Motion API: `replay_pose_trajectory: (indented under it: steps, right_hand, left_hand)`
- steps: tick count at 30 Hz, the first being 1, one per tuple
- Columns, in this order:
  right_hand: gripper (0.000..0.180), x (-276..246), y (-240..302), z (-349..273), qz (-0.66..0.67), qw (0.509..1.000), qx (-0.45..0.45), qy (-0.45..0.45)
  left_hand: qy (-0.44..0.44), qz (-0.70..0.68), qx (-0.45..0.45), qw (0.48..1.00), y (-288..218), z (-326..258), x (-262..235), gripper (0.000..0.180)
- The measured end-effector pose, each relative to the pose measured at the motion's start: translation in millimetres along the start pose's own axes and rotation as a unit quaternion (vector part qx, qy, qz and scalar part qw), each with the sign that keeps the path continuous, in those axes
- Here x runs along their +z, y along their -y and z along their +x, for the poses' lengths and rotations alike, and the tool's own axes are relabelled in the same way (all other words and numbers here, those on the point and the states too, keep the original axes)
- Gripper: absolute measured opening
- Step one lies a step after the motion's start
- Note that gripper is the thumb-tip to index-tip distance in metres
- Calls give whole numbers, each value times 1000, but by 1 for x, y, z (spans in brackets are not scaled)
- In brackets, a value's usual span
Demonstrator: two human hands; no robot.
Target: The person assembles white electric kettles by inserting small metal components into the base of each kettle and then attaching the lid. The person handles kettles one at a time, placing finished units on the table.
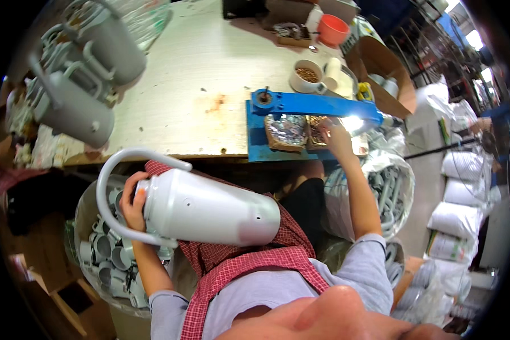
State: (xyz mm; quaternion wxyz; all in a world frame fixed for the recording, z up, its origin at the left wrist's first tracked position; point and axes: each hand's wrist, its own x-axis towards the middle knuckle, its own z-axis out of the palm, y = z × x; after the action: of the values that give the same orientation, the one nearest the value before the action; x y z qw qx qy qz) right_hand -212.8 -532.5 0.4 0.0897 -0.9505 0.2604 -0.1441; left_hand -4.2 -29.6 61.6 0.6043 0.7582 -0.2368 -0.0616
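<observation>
My left hand (132,205) grips the narrow end of a grey cone-shaped metal body with a curved loop handle (209,211), held across my lap over a red checked apron (249,258). My right hand (335,137) reaches to the bench edge, fingers down at a small tray of brass-coloured parts (315,134) on a blue press base (257,143). Beside it lies a tray of silvery parts (286,130). A blue lever arm (317,105) runs above both trays.
A wooden bench (192,73) carries finished grey bodies (76,105) at the left, a white cup of small parts (307,76) and an orange bowl (332,29). A bin of grey caps (105,249) sits at my lower left, a bag of handles (388,192) at my right.
</observation>
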Motion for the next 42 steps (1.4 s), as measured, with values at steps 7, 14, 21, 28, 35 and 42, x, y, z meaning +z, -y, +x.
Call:
replay_pose_trajectory:
  steps: [7,14,21,28,35,42]
  right_hand:
    - [15,-15,13,-2,51,998,-30,13]
    - [13,-8,7,-5,107,990,17,-85]
    - [15,-69,105,-1,473,876,-37,-89]
    - [13,-68,166,83,509,840,-124,-143]
    - [11,-39,162,87,473,867,-115,-104]
    - [9,-39,162,87,569,819,-67,-34]
  left_hand:
    - [-25,14,1,1000,-3,-2,7,40]
    - [-26,7,-5,1000,-1,-2,7,41]
    - [-32,28,2,999,-7,-1,3,41]
    - [-52,37,13,998,-6,-9,1,40]
    - [-74,-7,3,997,1,-15,-4,45]
    - [-78,-4,5,997,-1,-16,-1,47]
